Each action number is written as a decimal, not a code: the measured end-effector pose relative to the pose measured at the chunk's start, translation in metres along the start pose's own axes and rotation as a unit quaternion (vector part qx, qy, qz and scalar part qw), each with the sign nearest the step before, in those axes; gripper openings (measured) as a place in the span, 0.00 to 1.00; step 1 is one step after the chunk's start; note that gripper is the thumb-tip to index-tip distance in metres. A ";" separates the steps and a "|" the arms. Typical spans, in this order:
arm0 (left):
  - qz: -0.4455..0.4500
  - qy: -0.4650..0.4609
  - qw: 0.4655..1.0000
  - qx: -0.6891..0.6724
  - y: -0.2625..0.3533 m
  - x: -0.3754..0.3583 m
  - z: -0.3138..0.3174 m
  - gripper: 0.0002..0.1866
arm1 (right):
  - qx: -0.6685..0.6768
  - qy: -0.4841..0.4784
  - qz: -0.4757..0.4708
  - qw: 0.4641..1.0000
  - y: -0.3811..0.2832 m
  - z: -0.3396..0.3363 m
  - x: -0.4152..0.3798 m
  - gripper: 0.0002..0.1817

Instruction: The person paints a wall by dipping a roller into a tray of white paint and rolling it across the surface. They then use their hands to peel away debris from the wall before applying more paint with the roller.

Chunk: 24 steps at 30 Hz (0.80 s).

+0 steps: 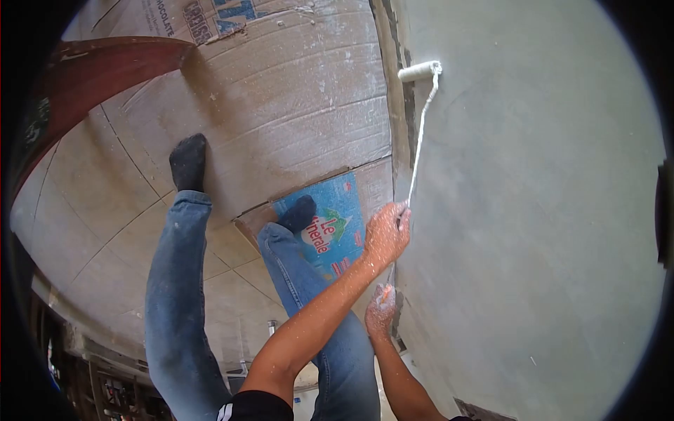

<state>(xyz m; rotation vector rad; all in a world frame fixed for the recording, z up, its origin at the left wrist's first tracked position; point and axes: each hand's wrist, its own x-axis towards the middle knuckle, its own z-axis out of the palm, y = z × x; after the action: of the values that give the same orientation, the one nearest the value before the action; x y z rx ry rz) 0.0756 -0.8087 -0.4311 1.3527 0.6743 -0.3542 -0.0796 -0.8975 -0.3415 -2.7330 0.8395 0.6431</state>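
Note:
A paint roller with a white sleeve rests against the grey wall near its bottom edge, its long thin frame coated in white paint. My left hand, speckled with white paint, is wrapped round the roller's shaft. Lower down, my right hand is closed round the lower end of the handle, where a bit of orange shows. White paint covers much of its fingers. A thin length of the shaft shows between the two hands.
Flattened cardboard with white splatters covers the tiled floor along the wall. My foot stands on a blue printed carton. A curved red object is at the upper left. Cluttered shelves show at the lower left.

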 end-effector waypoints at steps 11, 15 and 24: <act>0.046 0.052 0.996 0.058 -0.011 0.110 -0.018 0.12 | 0.063 -0.050 -0.035 0.996 -0.054 0.067 0.099 0.19; -0.007 -0.039 0.996 0.076 -0.044 0.047 0.005 0.10 | 0.020 -0.065 0.028 0.997 0.032 0.055 0.053 0.20; -0.062 -0.093 0.993 0.037 -0.083 0.001 0.027 0.14 | 0.003 -0.059 0.079 0.995 0.072 0.049 0.018 0.16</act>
<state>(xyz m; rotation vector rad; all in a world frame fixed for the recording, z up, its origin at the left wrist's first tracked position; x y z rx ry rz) 0.0332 -0.8514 -0.4946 1.3323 0.5959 -0.6023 -0.1251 -0.9493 -0.3980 -2.6113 1.0346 0.8232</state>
